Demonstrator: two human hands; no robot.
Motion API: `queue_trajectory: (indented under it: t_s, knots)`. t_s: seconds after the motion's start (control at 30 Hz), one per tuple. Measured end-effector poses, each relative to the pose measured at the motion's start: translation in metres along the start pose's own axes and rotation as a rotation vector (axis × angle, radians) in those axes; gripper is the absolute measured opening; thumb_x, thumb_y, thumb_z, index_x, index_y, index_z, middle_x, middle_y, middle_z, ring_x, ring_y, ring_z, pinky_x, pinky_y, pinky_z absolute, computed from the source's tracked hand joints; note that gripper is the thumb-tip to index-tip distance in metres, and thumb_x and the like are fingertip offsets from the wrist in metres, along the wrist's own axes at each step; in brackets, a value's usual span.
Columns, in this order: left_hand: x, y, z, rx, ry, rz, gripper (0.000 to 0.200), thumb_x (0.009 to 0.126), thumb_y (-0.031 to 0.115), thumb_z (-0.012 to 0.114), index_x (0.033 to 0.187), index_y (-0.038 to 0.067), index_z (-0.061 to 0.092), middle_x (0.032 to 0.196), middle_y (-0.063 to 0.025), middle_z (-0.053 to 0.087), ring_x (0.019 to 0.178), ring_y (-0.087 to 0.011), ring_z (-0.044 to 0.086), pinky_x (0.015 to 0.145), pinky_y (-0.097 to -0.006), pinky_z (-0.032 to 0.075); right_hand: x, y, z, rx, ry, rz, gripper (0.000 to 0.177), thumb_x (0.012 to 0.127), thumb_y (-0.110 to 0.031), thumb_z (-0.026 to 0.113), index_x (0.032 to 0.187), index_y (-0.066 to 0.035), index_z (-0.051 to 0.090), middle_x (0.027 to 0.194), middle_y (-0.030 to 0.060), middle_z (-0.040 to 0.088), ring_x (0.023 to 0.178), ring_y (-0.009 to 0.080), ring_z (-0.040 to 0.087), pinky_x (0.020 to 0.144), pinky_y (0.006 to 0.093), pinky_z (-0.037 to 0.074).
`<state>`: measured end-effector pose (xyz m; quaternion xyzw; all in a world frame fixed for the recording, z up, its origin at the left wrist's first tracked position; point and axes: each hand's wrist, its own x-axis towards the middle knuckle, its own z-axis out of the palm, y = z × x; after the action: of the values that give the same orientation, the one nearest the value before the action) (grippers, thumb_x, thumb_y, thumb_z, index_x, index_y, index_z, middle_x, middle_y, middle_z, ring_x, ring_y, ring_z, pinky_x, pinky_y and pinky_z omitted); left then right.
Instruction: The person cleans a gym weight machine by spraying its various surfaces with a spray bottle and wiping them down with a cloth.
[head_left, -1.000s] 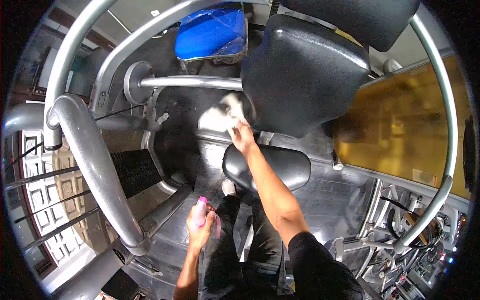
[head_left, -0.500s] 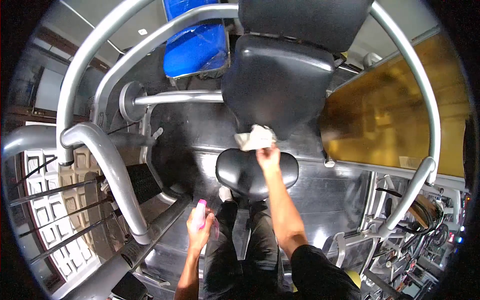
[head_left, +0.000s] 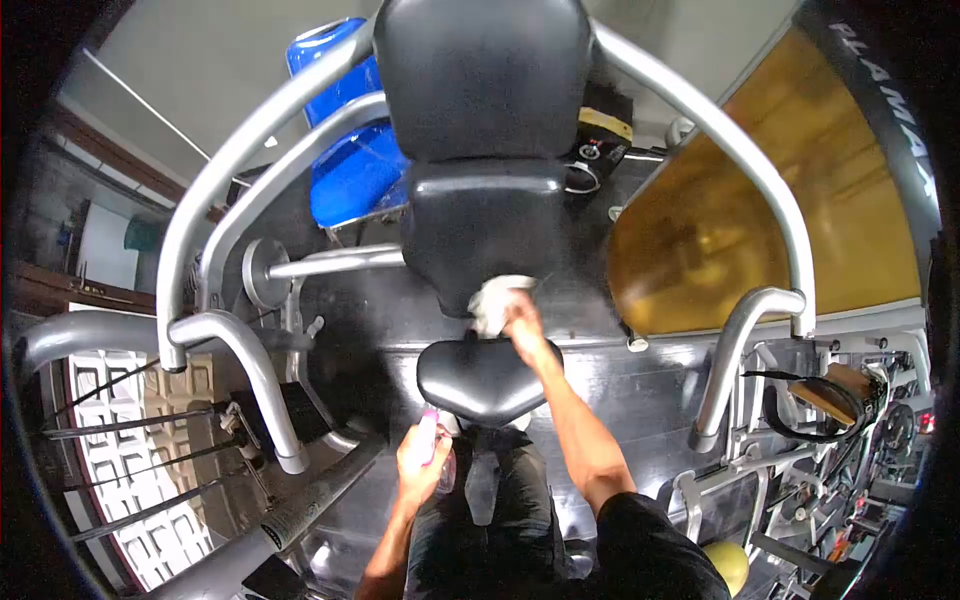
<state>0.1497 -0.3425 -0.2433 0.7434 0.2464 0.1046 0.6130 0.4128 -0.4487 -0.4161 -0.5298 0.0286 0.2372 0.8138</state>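
Note:
My right hand (head_left: 521, 318) holds a white cloth (head_left: 492, 303) at the front edge of the black padded seat (head_left: 485, 230). The cloth looks bunched, and motion blurs it slightly. Just below it is a smaller black pad (head_left: 488, 378), with glossy highlights on its surface. In my left hand (head_left: 421, 462) is a spray bottle (head_left: 430, 436) with a pink top and a clear body, held left of the small pad and above my leg. Fingers cover part of the bottle. Above the seat stands a black backrest (head_left: 483, 80).
Curved silver machine bars (head_left: 740, 150) arch around both sides of the seat. A blue chair (head_left: 352, 175) stands behind at the left. A gold-coloured panel (head_left: 760, 230) is on the right, above gym equipment (head_left: 800, 440). A yellow ball (head_left: 727, 565) lies at lower right.
The view has shifted, so the seat now appears more upright and further left. My right hand and the cloth have moved slightly left and down. My left hand still holds the bottle.

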Motion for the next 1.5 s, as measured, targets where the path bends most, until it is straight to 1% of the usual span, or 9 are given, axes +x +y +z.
queue_trajectory:
  t_s: [0.1, 0.43, 0.47, 0.57, 0.7, 0.87, 1.0, 1.33, 1.5]
  knots:
    - [-0.001, 0.018, 0.007, -0.104, -0.001, -0.111, 0.013, 0.088, 0.006, 0.066, 0.098, 0.002, 0.059, 0.091, -0.0055, 0.063, 0.075, -0.0095, 0.060, 0.064, -0.0253, 0.052, -0.042, -0.016, 0.042, -0.284, -0.243, 0.119, 0.028, 0.091, -0.007, 0.059, 0.119, -0.007, 0.056, 0.101, 0.0008, 0.061, 0.090, 0.0094, 0.057, 0.078, 0.0243, 0.048]
    - [-0.024, -0.026, 0.036, 0.087, 0.098, -0.057, 0.011, 0.085, 0.008, 0.069, 0.093, 0.003, 0.062, 0.080, -0.0010, 0.060, 0.072, -0.0111, 0.056, 0.069, -0.0274, 0.048, -0.168, 0.007, -0.055, 0.818, 0.241, 0.720, 0.055, 0.093, -0.041, 0.023, 0.116, -0.006, 0.058, 0.102, 0.0120, 0.064, 0.091, 0.0307, 0.062, 0.082, 0.0463, 0.052]
    - [-0.028, -0.038, 0.041, 0.036, 0.077, -0.162, 0.013, 0.087, 0.011, 0.069, 0.094, 0.003, 0.061, 0.077, -0.0005, 0.058, 0.064, -0.0094, 0.053, 0.059, -0.0266, 0.047, -0.181, 0.019, -0.083, 0.928, -0.115, 0.578, 0.059, 0.093, -0.043, 0.019, 0.118, -0.007, 0.057, 0.108, 0.0131, 0.063, 0.093, 0.0309, 0.062, 0.080, 0.0477, 0.053]
    - [-0.032, -0.056, 0.056, -0.085, 0.106, -0.258, 0.016, 0.088, 0.014, 0.070, 0.096, 0.004, 0.061, 0.073, 0.0001, 0.056, 0.057, -0.0075, 0.051, 0.050, -0.0259, 0.045, -0.213, 0.031, -0.154, 0.915, -0.070, 0.673, 0.056, 0.094, -0.042, 0.022, 0.124, -0.007, 0.054, 0.115, 0.0136, 0.063, 0.098, 0.0330, 0.062, 0.082, 0.0498, 0.053]
    - [-0.037, -0.122, 0.069, -0.051, 0.116, -0.382, 0.023, 0.089, 0.023, 0.069, 0.097, 0.004, 0.060, 0.069, -0.0006, 0.055, 0.055, -0.0070, 0.052, 0.047, -0.0267, 0.046, -0.233, 0.000, -0.168, 0.600, 0.429, 0.642, 0.046, 0.089, -0.040, 0.035, 0.118, -0.015, 0.061, 0.109, 0.0090, 0.066, 0.099, 0.0318, 0.063, 0.087, 0.0497, 0.051]
    - [-0.045, -0.173, 0.066, 0.020, 0.264, -0.407, 0.024, 0.087, 0.022, 0.070, 0.089, 0.000, 0.061, 0.075, -0.0057, 0.061, 0.066, -0.0144, 0.055, 0.064, -0.0320, 0.047, -0.248, 0.013, -0.197, 0.664, 0.406, 0.619, 0.054, 0.093, -0.037, 0.021, 0.121, -0.010, 0.058, 0.110, 0.0110, 0.065, 0.102, 0.0342, 0.061, 0.091, 0.0548, 0.048]
    - [-0.050, -0.198, 0.047, 0.068, 0.295, -0.478, 0.025, 0.086, 0.023, 0.071, 0.098, 0.002, 0.062, 0.075, -0.0021, 0.061, 0.063, -0.0132, 0.059, 0.050, -0.0275, 0.049, -0.266, 0.024, -0.196, 0.704, 0.521, 0.623, 0.054, 0.091, -0.036, 0.022, 0.121, -0.011, 0.059, 0.110, 0.0109, 0.065, 0.101, 0.0320, 0.062, 0.091, 0.0530, 0.049]
    - [-0.048, -0.153, 0.049, 0.280, 0.047, -0.196, 0.027, 0.085, 0.029, 0.069, 0.080, 0.004, 0.059, 0.068, -0.0220, 0.062, 0.068, -0.0423, 0.064, 0.057, -0.0467, 0.049, -0.317, 0.048, -0.169, 0.730, 0.372, 0.596, 0.056, 0.089, -0.037, 0.026, 0.134, -0.015, 0.051, 0.128, 0.0099, 0.059, 0.110, 0.0342, 0.059, 0.095, 0.0566, 0.046]
    - [-0.050, -0.126, 0.058, 0.346, -0.091, -0.037, 0.022, 0.083, 0.021, 0.070, 0.079, 0.005, 0.056, 0.065, -0.0190, 0.061, 0.062, -0.0377, 0.064, 0.054, -0.0452, 0.048, -0.342, 0.039, -0.127, 0.710, 0.470, 0.540, 0.055, 0.089, -0.037, 0.027, 0.132, -0.014, 0.053, 0.127, 0.0094, 0.059, 0.109, 0.0356, 0.058, 0.095, 0.0609, 0.043]
